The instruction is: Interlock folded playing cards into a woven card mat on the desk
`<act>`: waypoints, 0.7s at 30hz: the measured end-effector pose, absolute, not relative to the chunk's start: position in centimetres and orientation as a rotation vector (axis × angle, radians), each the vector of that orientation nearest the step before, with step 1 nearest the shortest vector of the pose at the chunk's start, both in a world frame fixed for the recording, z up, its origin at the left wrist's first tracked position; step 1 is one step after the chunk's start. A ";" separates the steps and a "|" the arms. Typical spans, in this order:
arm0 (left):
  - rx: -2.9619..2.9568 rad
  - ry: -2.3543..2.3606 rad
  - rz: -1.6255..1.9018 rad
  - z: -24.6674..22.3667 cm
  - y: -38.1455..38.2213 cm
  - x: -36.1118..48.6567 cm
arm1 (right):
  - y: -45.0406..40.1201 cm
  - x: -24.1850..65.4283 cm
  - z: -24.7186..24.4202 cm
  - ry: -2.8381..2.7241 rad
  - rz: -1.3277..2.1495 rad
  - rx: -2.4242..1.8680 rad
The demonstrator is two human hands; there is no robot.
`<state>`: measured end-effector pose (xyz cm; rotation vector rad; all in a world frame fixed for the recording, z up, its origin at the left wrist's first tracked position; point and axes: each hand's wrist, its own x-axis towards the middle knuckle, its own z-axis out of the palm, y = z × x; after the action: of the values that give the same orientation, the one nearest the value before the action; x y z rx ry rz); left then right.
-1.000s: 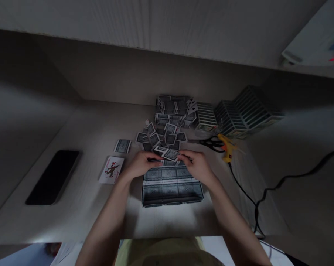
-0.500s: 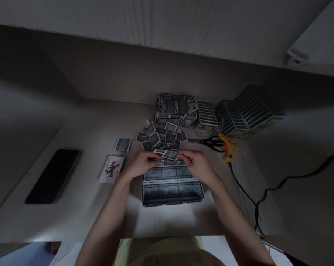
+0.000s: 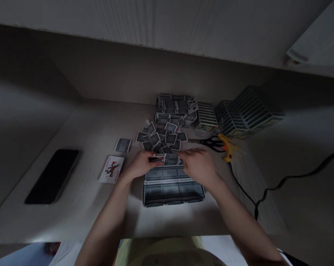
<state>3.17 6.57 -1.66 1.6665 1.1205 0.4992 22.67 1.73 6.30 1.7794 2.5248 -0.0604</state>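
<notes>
A shallow box made of playing cards (image 3: pixel 167 188), patterned backs outward, lies in front of me. At its far edge a small playing card piece (image 3: pixel 171 156) sits between my hands. My left hand (image 3: pixel 140 163) is closed at the left of that edge, thumb below and fingers above, pinching card there. My right hand (image 3: pixel 199 166) bends over the far right corner, its fingertips closed on the right end of the card piece. Some fingertips are hidden. Just beyond lies a loose heap of cut card pieces (image 3: pixel 171 139).
Behind the heap stands a card-built box (image 3: pixel 172 105), with stepped card racks (image 3: pixel 247 111) to its right. Black scissors (image 3: pixel 213 143) and a yellow glue gun (image 3: pixel 228 147) with a cord lie at right. Leftward are a phone (image 3: pixel 53 176), joker card (image 3: pixel 112 169) and face-down card (image 3: pixel 123 145). A shelf overhangs.
The card piece held between both hands has come down against the box's far edge. My right hand has turned, its fingers now curling over the corner; my left hand has barely moved.
</notes>
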 end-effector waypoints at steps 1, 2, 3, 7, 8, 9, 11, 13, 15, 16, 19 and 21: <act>1.670 1.119 0.514 -1.6 6.5 3.2 | 1.8 22.7 6.5 2.521 -0.069 1.764; 1.675 1.116 0.526 -1.6 6.5 3.2 | 1.8 22.7 6.6 2.514 -0.085 1.753; 1.683 1.113 0.535 -1.5 6.4 3.3 | 1.8 22.7 6.7 2.507 -0.101 1.747; 1.735 1.095 0.581 -1.3 6.2 3.4 | 2.1 22.6 6.4 2.578 -0.253 1.682; 1.749 1.086 0.591 -1.3 6.2 3.5 | 2.2 22.5 6.2 2.605 -0.311 1.653; 1.762 1.080 0.603 -1.3 6.2 3.5 | 2.3 22.4 6.0 2.617 -0.360 1.628; 1.780 1.080 0.620 -1.4 6.2 3.6 | 2.6 22.1 5.7 2.586 -0.391 1.620; 1.792 1.092 0.627 -1.5 6.2 3.6 | 2.9 21.8 5.7 2.538 -0.347 1.623; 1.800 1.097 0.621 -1.6 6.2 3.6 | 3.1 21.5 5.9 2.509 -0.293 1.599; 1.803 1.097 0.619 -1.7 6.2 3.6 | 3.1 21.3 6.1 2.496 -0.269 1.584; 1.812 1.109 0.609 -1.7 6.2 3.5 | 3.2 20.9 6.5 2.460 -0.226 1.548; 1.826 1.120 0.594 -1.7 6.2 3.5 | 3.2 20.7 6.6 2.457 -0.220 1.530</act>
<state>3.48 6.21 -1.66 1.8264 1.1202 0.5937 20.71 3.16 6.55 1.5297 2.4569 -0.2202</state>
